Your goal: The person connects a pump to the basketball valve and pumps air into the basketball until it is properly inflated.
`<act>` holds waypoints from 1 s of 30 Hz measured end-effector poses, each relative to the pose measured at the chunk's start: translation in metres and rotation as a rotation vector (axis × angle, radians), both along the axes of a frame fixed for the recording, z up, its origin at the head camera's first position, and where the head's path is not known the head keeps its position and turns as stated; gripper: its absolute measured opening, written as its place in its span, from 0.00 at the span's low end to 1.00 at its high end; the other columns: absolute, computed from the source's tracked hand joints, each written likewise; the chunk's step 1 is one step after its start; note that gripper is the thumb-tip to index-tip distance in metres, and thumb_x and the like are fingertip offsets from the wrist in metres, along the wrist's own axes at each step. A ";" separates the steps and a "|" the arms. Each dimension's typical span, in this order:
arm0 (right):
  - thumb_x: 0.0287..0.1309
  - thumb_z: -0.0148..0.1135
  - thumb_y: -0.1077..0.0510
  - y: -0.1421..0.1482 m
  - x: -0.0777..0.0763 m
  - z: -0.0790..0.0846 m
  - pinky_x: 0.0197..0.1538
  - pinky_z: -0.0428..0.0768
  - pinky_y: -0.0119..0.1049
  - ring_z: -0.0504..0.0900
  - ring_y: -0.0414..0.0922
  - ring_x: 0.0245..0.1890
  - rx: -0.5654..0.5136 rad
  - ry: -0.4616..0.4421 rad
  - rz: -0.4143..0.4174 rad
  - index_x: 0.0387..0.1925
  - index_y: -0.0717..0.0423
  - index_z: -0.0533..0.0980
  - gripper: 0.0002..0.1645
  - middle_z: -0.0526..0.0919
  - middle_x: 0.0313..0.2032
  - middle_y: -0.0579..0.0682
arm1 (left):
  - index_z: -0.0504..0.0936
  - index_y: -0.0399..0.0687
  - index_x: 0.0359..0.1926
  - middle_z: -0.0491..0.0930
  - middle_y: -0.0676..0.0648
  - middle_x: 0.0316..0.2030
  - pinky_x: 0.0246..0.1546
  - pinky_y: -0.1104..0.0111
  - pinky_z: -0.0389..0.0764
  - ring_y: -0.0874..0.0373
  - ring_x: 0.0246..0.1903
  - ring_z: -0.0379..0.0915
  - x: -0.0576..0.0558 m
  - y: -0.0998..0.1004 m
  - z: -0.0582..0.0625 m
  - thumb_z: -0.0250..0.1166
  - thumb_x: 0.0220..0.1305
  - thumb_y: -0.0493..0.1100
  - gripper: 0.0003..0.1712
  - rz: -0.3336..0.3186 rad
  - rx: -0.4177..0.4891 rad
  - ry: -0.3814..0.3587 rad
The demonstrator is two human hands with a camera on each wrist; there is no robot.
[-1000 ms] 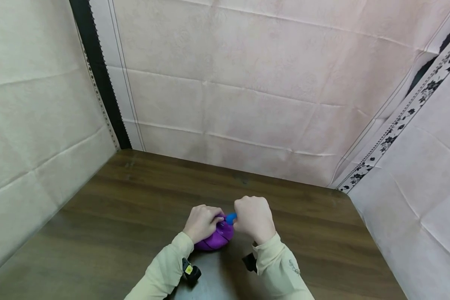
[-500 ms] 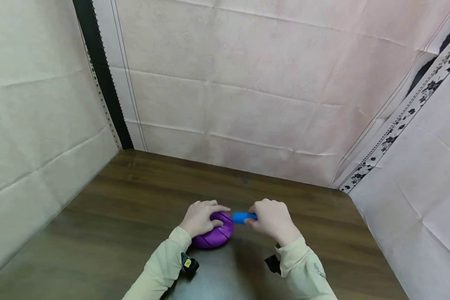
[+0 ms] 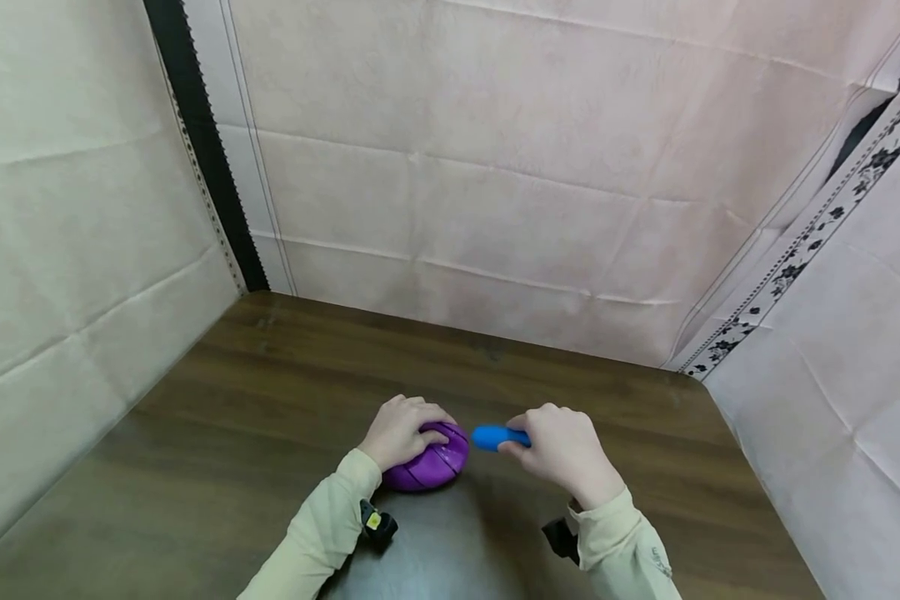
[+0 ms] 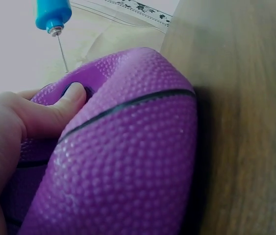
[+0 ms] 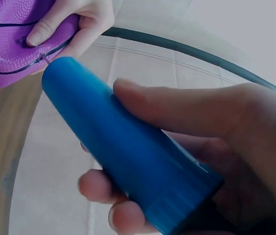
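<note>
A purple, pebbled basketball (image 3: 433, 468) with black seams, caved in and soft, stands on the table. My left hand (image 3: 399, 431) grips it from the left; in the left wrist view, the thumb (image 4: 74, 95) presses into a fold in its skin. Just right of the ball, my right hand (image 3: 566, 450) holds a blue hand pump (image 3: 491, 437), fingers and thumb wrapped round the barrel. A thin metal needle (image 4: 62, 53) sticks out of the pump's front end, its tip close to the ball's surface. The pump's rear end is hidden in the right palm.
The brown wood-grain table (image 3: 270, 400) spreads around both hands. Pale cloth sheets hang as a back wall (image 3: 495, 167), a left wall (image 3: 82, 208) and a right wall (image 3: 855, 350) along its edges. A black camera (image 3: 378, 527) sits at the left wrist.
My right hand has moved right, drawing the pump away from the ball. More of the pump shows now. My left hand keeps hold of the ball and has shifted slightly left.
</note>
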State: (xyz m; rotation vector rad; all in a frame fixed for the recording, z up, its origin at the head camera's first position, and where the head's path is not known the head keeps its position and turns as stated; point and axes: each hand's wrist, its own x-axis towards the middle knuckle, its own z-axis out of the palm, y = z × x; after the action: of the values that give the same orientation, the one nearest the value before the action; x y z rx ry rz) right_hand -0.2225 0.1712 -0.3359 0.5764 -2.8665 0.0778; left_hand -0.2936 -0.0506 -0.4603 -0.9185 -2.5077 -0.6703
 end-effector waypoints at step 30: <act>0.43 0.75 0.49 -0.021 -0.002 0.000 0.15 0.59 0.33 0.59 0.40 0.12 0.070 0.107 0.018 0.06 0.48 0.67 0.26 0.60 0.09 0.41 | 0.89 0.62 0.37 0.87 0.62 0.31 0.37 0.71 0.69 0.68 0.31 0.77 0.003 0.006 0.008 0.74 0.52 0.47 0.09 -0.026 0.003 -0.052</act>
State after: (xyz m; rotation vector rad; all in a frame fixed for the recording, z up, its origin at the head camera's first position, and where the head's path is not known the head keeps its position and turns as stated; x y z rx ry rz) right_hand -0.2241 0.1502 -0.3363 0.6004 -2.7696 -0.0491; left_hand -0.2911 -0.0446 -0.4525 -0.9453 -2.5432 -0.7141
